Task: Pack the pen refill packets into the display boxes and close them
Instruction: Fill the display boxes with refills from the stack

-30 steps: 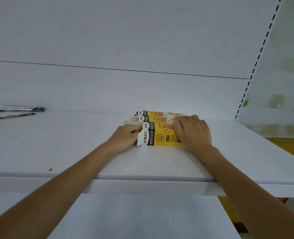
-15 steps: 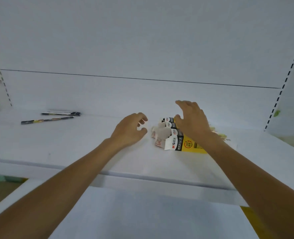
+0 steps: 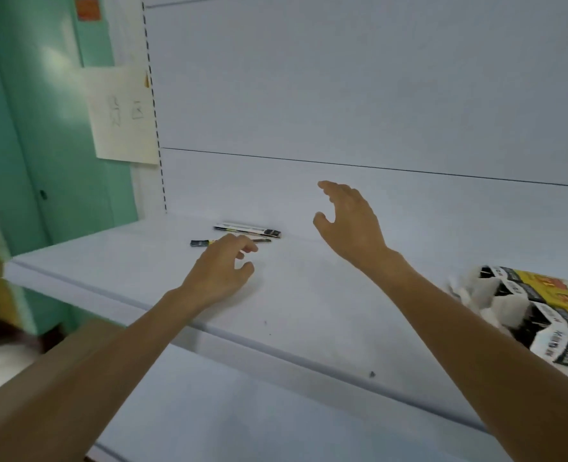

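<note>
Two flat pen refill packets lie at the back left of the white shelf [image 3: 309,295]: a white and black packet [image 3: 247,229] and a darker packet [image 3: 200,242] in front of it. My left hand [image 3: 221,270] hovers just before the darker packet, fingers loosely curled, holding nothing. My right hand [image 3: 350,221] is raised to the right of the packets, fingers spread and empty. The yellow, black and white display boxes [image 3: 542,315] sit at the right edge of the view with their end flaps open.
A white back panel rises behind the shelf, and a slotted upright [image 3: 157,128] bounds it on the left. A paper sheet [image 3: 122,115] hangs on the green wall [image 3: 42,128]. A lower white shelf [image 3: 242,421] juts out below.
Both hands left the display boxes and moved left toward the two packets. The view swung left, so the boxes now sit at the right edge.
</note>
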A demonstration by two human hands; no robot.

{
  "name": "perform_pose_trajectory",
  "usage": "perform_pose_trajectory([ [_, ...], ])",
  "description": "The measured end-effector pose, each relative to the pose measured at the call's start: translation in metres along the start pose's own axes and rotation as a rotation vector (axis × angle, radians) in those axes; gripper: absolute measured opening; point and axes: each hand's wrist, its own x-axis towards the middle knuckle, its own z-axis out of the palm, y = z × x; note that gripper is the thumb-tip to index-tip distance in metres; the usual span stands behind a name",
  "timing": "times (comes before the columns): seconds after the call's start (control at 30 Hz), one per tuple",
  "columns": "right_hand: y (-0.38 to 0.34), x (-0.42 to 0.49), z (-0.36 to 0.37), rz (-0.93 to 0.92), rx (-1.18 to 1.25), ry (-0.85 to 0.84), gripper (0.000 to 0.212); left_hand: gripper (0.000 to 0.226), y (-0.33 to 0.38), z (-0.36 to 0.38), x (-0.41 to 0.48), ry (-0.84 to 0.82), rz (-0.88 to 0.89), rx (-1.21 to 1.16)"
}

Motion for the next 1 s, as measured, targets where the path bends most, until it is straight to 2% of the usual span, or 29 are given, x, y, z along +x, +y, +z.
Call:
perform_pose_trajectory([
  [0.23, -0.066, 0.053, 0.091, 0.011, -0.003, -0.053, 0.05, 0.023, -0.106, -0.063, 0.047, 0.065, 0.029, 0.001],
  [0.3, -0.074, 0.063, 0.112, 0.043, -0.003, -0.064, 0.05, 0.023, -0.132, -0.066, 0.057, 0.041, 0.038, -0.007],
  [0.43, -0.076, 0.079, 0.138, 0.124, -0.024, -0.086, 0.05, 0.023, -0.165, -0.064, 0.085, -0.084, 0.05, 0.004],
  [0.57, -0.062, 0.091, 0.147, 0.24, -0.046, -0.069, 0.045, 0.023, -0.182, -0.056, 0.115, -0.29, 0.04, 0.018],
  [0.7, -0.039, 0.086, 0.163, 0.346, -0.073, -0.102, 0.044, 0.032, -0.187, -0.043, 0.13, -0.431, 0.021, -0.031],
  [0.83, -0.019, 0.086, 0.175, 0.415, -0.152, -0.218, 0.046, 0.03, -0.191, -0.032, 0.136, -0.434, 0.15, 0.052],
  [1.0, -0.025, 0.087, 0.2, 0.326, -0.188, -0.449, 0.049, 0.016, -0.2, -0.034, 0.143, -0.402, 0.181, 0.055],
])
